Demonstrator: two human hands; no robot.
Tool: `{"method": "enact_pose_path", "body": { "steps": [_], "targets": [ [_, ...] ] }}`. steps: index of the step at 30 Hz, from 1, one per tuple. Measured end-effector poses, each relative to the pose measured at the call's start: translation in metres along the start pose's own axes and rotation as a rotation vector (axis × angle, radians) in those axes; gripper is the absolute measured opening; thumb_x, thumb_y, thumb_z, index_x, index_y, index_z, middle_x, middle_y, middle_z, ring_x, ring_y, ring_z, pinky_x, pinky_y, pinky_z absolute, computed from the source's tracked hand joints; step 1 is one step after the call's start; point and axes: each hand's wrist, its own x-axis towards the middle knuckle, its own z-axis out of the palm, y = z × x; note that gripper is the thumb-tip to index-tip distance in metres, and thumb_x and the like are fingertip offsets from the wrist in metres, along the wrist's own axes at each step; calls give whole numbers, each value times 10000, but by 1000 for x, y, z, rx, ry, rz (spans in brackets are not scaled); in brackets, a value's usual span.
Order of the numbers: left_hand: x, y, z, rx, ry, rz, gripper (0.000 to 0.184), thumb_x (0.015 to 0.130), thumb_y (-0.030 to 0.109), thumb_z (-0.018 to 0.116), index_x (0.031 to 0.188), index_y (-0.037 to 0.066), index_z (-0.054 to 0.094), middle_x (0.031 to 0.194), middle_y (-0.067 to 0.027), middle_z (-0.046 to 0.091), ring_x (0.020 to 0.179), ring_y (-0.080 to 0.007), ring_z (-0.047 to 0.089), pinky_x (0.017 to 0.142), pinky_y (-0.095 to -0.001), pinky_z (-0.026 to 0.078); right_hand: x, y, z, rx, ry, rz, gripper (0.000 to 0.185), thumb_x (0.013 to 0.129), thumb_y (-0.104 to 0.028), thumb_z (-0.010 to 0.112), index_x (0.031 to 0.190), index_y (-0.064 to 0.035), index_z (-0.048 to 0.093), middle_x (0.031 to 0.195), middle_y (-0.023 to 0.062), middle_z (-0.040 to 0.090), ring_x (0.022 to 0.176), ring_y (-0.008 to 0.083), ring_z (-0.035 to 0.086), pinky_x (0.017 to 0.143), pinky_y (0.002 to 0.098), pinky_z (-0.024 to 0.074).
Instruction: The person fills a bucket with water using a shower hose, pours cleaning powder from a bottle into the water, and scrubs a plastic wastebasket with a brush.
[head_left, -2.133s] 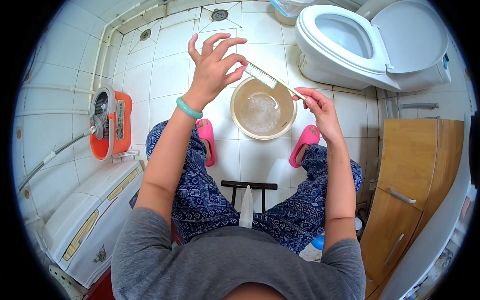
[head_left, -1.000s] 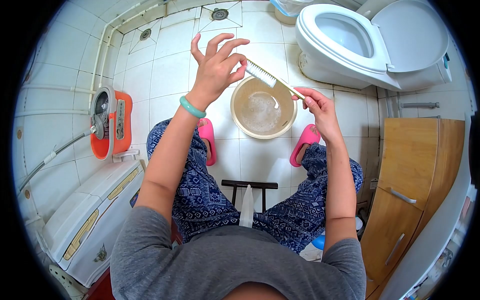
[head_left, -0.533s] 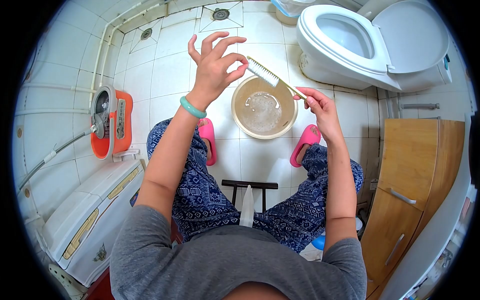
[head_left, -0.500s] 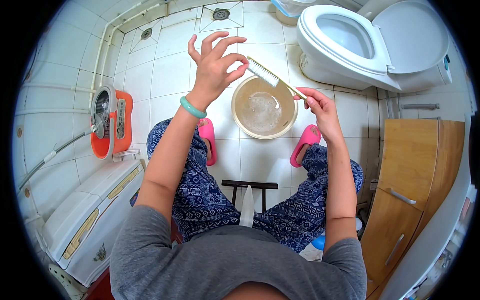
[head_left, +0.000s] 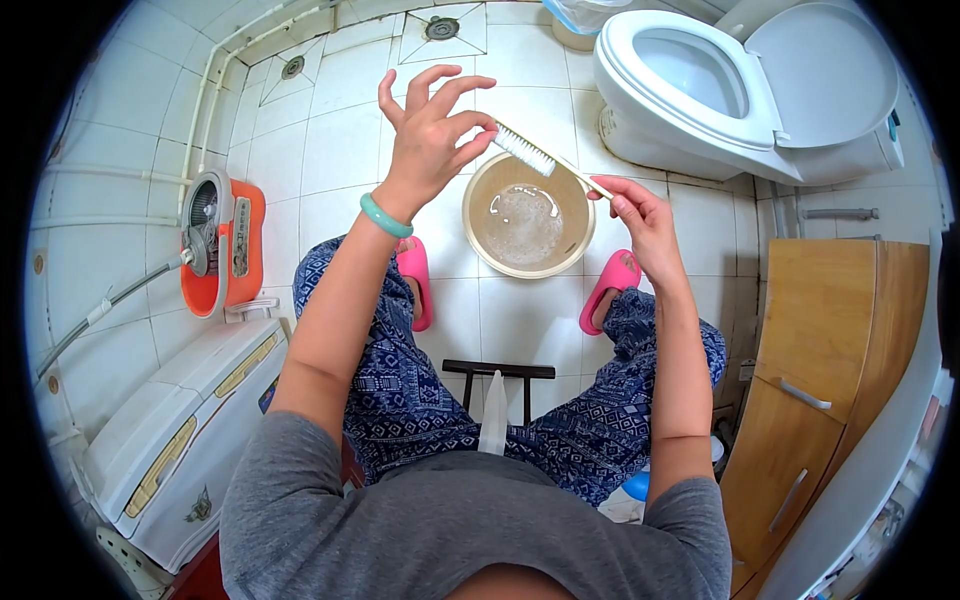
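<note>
A scrub brush (head_left: 526, 150) with white bristles and a slim yellowish handle is stretched between my two hands, above a basin. My left hand (head_left: 432, 125), a green bangle on its wrist, pinches the bristled head's far end between thumb and index finger, the other fingers fanned out. On the handle's end my right hand (head_left: 640, 215) is closed. Below, a beige basin (head_left: 481, 246) stands on the floor between my feet, holding cloudy water with foam on it. The bristles face down toward the water.
Pink slippers (head_left: 418, 285) flank the basin. A white toilet (head_left: 650, 135) with its lid up is at upper right, a wooden cabinet (head_left: 815, 340) at right. An orange mop bucket (head_left: 250, 245) and a white washing machine (head_left: 170, 400) stand at left. Floor drains (head_left: 441, 29) lie at the back.
Both hands and the brush stay almost in place; the brush has turned very slightly. Foam and reflections on the basin's water have shifted.
</note>
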Motion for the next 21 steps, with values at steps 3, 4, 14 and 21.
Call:
{"method": "enact_pose_path", "body": {
  "steps": [3, 4, 14, 21],
  "targets": [
    [1, 0, 1, 11, -4, 13, 75, 705, 196, 722, 673, 193, 654, 1126, 100, 597, 1182, -185, 426, 1051, -541, 60, -1, -1, 2, 25, 7, 12, 253, 925, -88, 479, 1119, -5, 620, 941, 60, 674, 889, 117, 571, 820, 261, 436],
    [1, 0, 2, 18, -3, 21, 80, 705, 189, 718, 674, 186, 644, 1128, 101, 596, 1179, -182, 430, 1052, -543, 59, -1, -1, 3, 25, 7, 13, 253, 925, -88, 479, 1119, -5, 620, 941, 60, 674, 889, 117, 571, 820, 261, 436],
    [0, 1, 5, 51, 4, 14, 101, 666, 160, 704, 681, 189, 609, 1154, 111, 594, 1185, -188, 420, 1058, -526, 68, 0, 0, 4, 42, 18, 32, 259, 922, -75, 467, 1117, 4, 619, 936, 58, 672, 860, 109, 556, 804, 252, 436],
    [0, 1, 5, 18, 12, 13, 106, 692, 182, 712, 683, 179, 607, 1141, 105, 592, 1176, -181, 434, 1056, -537, 53, 0, 3, 4, 56, 42, 36, 265, 920, -74, 462, 1122, -3, 617, 927, 51, 675, 810, 96, 521, 782, 240, 426]
  ]
}}
